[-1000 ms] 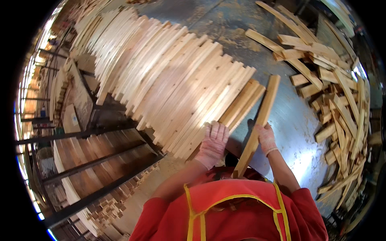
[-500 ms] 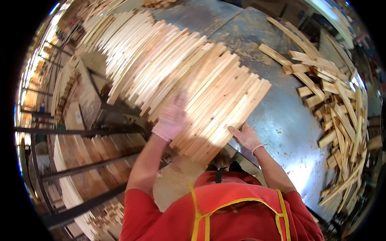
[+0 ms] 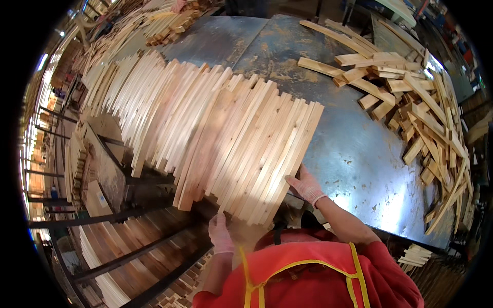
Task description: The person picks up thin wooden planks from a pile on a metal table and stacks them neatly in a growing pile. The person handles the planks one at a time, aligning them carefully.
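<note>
A long row of pale wooden strips (image 3: 257, 149) lies side by side on a metal table, their near ends uneven. My left hand (image 3: 220, 235), in a light knit glove, is at the near ends of the strips. Its fingers are drawn together at the end of one strip. My right hand (image 3: 308, 189), gloved the same way, rests against the right side of the outermost strip close to its near end. Its thumb is spread from the fingers and touches the strip's edge; part of the fingers is hard to make out.
The metal table (image 3: 349, 159) extends to the right, dusted with sawdust. A loose heap of wooden offcuts (image 3: 411, 108) covers its right side. Dark metal bars (image 3: 128, 215) and stacked boards (image 3: 118, 246) stand at lower left. Another person's hand (image 3: 178, 5) shows near more wood at the far left.
My left hand has come off the top of the strips and down to their near ends. The right hand stays at the row's right edge. The view has shifted.
</note>
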The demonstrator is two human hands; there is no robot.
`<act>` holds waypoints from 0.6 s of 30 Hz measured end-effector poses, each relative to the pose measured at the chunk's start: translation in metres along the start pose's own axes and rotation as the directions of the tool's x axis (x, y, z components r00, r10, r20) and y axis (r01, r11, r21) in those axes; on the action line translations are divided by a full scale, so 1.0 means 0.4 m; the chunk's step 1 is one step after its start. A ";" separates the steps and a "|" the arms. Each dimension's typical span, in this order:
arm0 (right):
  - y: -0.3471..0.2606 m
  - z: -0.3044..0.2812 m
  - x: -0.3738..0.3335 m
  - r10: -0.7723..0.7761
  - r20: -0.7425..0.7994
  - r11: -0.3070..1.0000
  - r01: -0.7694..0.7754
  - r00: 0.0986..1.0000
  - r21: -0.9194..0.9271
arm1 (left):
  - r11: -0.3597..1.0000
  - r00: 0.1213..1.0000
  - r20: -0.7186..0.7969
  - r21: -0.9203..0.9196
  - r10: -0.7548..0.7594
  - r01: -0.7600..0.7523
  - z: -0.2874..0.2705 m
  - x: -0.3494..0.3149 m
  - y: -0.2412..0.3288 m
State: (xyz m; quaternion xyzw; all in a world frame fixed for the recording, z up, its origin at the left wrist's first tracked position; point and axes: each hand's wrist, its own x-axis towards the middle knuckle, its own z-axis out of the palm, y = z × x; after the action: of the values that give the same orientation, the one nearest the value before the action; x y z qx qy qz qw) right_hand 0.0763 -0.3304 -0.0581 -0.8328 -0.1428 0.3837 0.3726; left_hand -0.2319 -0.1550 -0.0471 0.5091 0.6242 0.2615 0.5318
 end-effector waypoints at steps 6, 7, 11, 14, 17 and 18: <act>0.032 -0.043 0.019 -0.103 0.100 0.917 0.055 0.990 0.396 | 0.674 0.857 0.032 -0.602 -0.515 0.427 0.082 0.047 -0.030; 0.048 -0.066 0.030 -0.074 0.099 0.928 0.032 0.992 0.370 | 0.663 0.852 0.028 -0.614 -0.524 0.428 0.088 0.053 -0.032; 0.023 -0.164 0.032 -0.006 0.051 0.968 -0.007 0.999 0.253 | 0.927 0.952 0.168 -0.236 -0.255 0.290 0.083 -0.015 -0.077; -0.009 -0.255 0.023 -0.018 0.030 0.974 0.011 0.999 0.225 | 0.944 0.775 0.540 0.214 -0.328 0.250 0.079 -0.151 -0.039; 0.007 -0.367 0.036 0.094 -0.014 0.986 -0.095 0.995 -0.134 | 0.733 0.605 0.794 0.446 -0.060 -0.513 0.153 -0.188 0.086; 0.042 -0.375 0.063 0.044 0.001 0.988 -0.043 0.999 -0.150 | 0.507 0.504 0.843 0.356 0.188 -0.785 0.188 -0.159 0.110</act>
State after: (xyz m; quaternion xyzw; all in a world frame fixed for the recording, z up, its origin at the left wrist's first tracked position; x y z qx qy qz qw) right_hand 0.2042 -0.4052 -0.0196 -0.8606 -0.1536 0.3815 0.3003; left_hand -0.1514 -0.2141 -0.0058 0.8970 0.2204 -0.0678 0.3770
